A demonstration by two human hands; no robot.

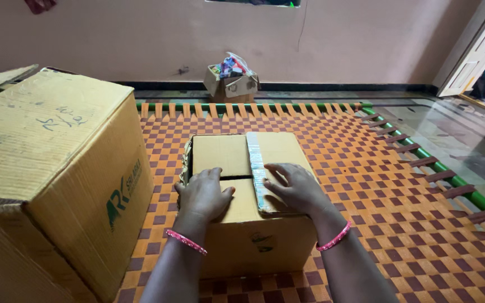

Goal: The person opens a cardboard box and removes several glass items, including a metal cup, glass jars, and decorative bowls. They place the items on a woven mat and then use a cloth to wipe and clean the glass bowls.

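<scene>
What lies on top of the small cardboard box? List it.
On the small cardboard box lie the left hand and right hand, palms flat on its closed flaps, plus a tape strip along the seam. The closed flaps hide the inside.

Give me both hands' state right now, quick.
Left hand: open, palm flat on the small cardboard box top, holding nothing.
Right hand: open, fingers spread over the tape strip, holding nothing.
</scene>
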